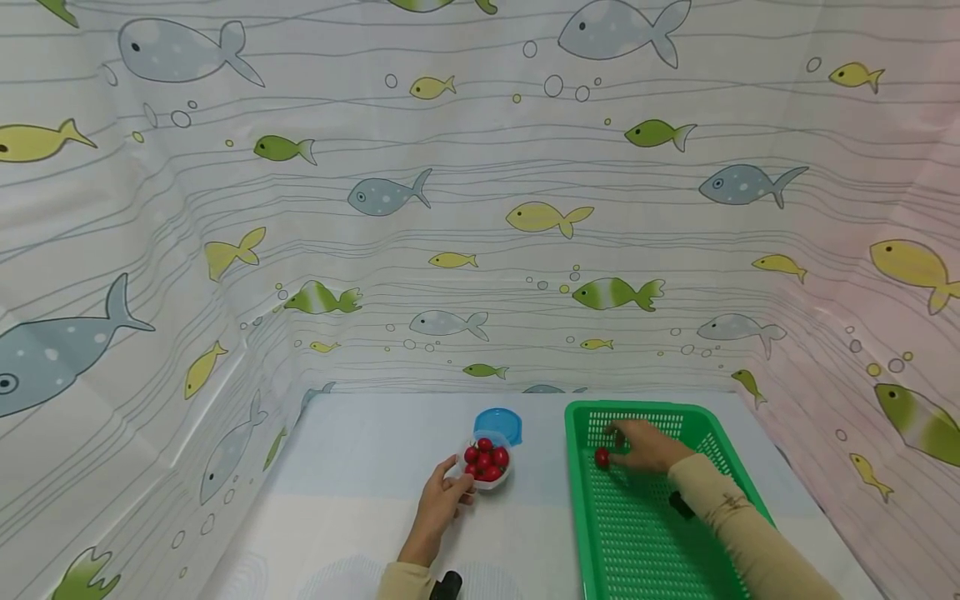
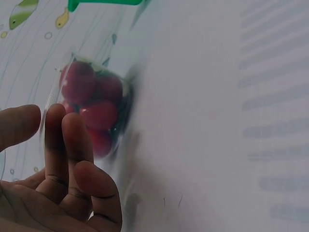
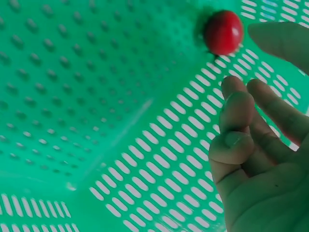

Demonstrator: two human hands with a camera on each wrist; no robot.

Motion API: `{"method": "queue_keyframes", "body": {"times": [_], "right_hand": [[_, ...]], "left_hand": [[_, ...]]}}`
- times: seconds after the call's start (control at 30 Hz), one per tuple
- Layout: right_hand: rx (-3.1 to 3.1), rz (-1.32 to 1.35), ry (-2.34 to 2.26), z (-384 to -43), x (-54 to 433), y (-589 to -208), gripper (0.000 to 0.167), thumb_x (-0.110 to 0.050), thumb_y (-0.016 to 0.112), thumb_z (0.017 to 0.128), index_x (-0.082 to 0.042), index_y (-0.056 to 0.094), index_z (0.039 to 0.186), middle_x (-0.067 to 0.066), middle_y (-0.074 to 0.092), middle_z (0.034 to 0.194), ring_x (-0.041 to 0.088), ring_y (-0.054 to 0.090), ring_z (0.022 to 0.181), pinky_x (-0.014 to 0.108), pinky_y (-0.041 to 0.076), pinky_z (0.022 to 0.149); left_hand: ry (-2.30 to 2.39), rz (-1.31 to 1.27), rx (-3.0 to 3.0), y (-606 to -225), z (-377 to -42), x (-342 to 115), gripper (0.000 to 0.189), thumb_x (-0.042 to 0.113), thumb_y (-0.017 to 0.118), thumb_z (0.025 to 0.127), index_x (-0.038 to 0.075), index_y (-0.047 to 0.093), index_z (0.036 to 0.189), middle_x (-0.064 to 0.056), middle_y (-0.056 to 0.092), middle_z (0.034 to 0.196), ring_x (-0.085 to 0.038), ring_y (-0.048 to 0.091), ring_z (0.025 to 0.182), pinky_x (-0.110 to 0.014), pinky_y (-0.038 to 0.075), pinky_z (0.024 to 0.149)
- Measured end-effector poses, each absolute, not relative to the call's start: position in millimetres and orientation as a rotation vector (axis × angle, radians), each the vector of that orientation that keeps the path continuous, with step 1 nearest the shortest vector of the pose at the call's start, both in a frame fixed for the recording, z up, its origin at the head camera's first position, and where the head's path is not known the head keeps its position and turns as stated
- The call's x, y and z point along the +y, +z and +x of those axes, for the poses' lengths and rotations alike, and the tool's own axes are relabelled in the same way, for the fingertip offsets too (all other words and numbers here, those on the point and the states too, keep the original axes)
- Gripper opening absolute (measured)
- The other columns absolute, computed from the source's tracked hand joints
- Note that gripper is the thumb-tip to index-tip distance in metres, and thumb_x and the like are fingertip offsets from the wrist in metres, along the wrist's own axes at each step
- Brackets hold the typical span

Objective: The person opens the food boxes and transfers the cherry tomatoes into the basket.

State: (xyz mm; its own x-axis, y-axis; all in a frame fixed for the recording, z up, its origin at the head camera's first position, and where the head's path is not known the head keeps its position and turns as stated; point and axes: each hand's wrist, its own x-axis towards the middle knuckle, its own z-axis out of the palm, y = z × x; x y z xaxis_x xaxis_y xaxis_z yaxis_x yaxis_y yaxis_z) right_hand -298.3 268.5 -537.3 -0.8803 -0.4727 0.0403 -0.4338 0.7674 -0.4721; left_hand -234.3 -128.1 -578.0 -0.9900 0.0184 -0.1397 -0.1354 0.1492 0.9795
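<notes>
My left hand [image 1: 442, 497] is at the near-left side of a small clear plastic container [image 1: 504, 481] full of cherry tomatoes [image 1: 484, 461]. Its thumb and fingers are apart, with the fingertips right at the container's rim. In the left wrist view, relaxed fingers [image 2: 77, 140] overlap the container's side. My right hand [image 1: 648, 447] reaches into a green perforated basket [image 1: 579, 517] towards its far-left part. One cherry tomato [image 3: 223, 32] lies in the basket just beyond the fingertips, with a gap between it and the thumb in the right wrist view.
A blue round lid [image 1: 498, 423] lies on the white table [image 1: 360, 450] just behind the container. The basket's raised rim stands to the right of the container. A fish-patterned curtain [image 1: 465, 283] encloses the back and sides.
</notes>
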Motion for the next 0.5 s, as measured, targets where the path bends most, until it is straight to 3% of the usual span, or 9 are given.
{"method": "queue_keyframes", "body": {"times": [0.5], "right_hand": [[3.012,-0.873,-0.906,-301.0,245.9,-501.1,0.030,-0.012,0.068,0.096,0.000,0.065,0.123,0.009,0.070,0.107,0.025,0.067,0.097,0.045,0.054,0.081]], "left_hand": [[1.964,-0.088,2.306,-579.0,-236.6,-128.4,0.066,0.023,0.064,0.100,0.001,0.033,0.155,-0.005,0.069,0.087,-0.018,0.067,0.079,-0.028,0.043,0.060]]}}
